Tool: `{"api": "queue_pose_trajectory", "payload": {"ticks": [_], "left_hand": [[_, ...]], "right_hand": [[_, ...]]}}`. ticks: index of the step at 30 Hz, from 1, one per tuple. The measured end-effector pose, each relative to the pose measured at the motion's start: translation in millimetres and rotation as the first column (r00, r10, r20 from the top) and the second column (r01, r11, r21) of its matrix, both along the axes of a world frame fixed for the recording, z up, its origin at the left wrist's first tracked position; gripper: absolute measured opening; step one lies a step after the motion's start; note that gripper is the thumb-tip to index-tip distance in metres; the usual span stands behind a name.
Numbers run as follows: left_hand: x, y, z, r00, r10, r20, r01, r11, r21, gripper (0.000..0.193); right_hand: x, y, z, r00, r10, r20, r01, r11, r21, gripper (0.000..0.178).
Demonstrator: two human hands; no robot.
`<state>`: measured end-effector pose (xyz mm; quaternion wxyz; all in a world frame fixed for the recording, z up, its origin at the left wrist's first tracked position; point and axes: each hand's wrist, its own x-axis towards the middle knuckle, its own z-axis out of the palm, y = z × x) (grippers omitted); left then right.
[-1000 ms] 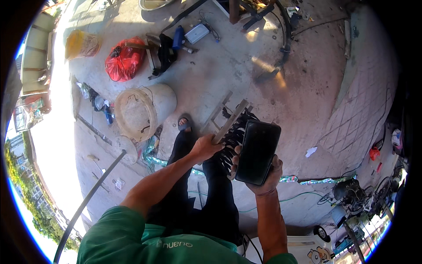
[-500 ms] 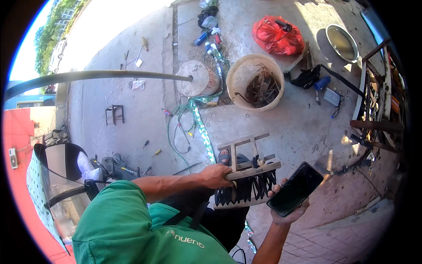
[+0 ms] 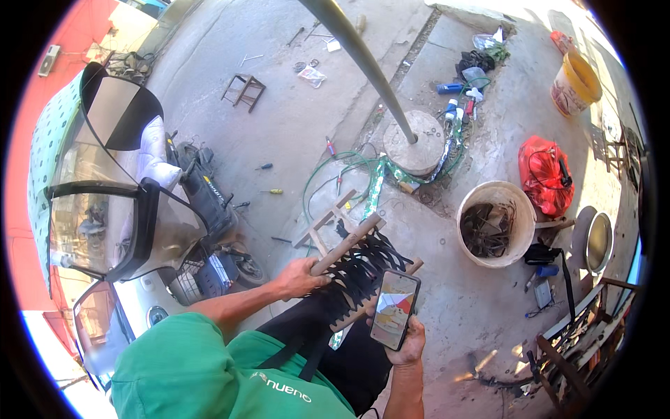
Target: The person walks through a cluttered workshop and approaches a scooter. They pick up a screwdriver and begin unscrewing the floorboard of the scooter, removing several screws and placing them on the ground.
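Note:
My left hand [image 3: 300, 278] is closed around one wooden bar of a small folding stool [image 3: 347, 244]. Black straps are laced between the stool's two bars, and its wooden legs point away from me. The stool is tilted above my legs. In my right hand [image 3: 407, 343] is a black smartphone [image 3: 395, 309], held upright with its screen lit and showing a picture in several colours. The phone covers the right end of the stool's nearer bar.
A scooter with a canopy [image 3: 132, 230] stands at left. Ahead, a pole rises from a round concrete base [image 3: 412, 143], with green cable [image 3: 324, 166] near it. To the right are a bucket of scraps [image 3: 520, 234], a red bag [image 3: 544, 174], and a metal basin [image 3: 598, 241].
The phone's screen has gone from dark to lit, and the phone is more upright. The view has swung so that more of the scooter shows. The stool is tilted differently, still in my left hand.

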<state>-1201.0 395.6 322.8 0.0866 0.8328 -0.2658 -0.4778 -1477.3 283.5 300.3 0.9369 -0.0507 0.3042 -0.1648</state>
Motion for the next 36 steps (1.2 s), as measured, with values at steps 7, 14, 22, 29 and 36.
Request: {"api": "queue_pose_trajectory", "payload": {"ticks": [7, 14, 22, 29, 36], "left_hand": [[68.5, 63.1, -14.5, 0.873, 0.486, -0.04, -0.488, 0.872, -0.034, 0.05], [134.3, 137.1, -30.6, 0.744, 0.667, 0.021, -0.667, 0.743, 0.045, 0.049], [194.6, 205.3, -39.4, 0.561, 0.824, 0.077, -0.826, 0.563, -0.018, 0.045], [255.3, 194.5, -40.5, 0.361, 0.926, 0.106, -0.932, 0.364, -0.002, 0.048], [346.6, 133.7, -82.3, 0.204, 0.978, 0.05, -0.978, 0.206, -0.043, 0.05]], "right_hand": [[35.8, -6.9, -2.2, 0.968, 0.248, -0.025, -0.248, 0.969, 0.016, 0.085], [110.4, -9.5, 1.2, 0.924, 0.361, -0.125, -0.358, 0.932, 0.049, 0.089], [256.9, -6.7, -6.2, 0.86, 0.51, 0.017, -0.509, 0.856, 0.093, 0.092], [387.6, -28.8, -22.1, 0.733, 0.679, 0.033, -0.68, 0.732, 0.043, 0.093], [527.0, -71.9, -53.9, 0.667, 0.743, 0.052, -0.743, 0.669, -0.025, 0.091]]}}
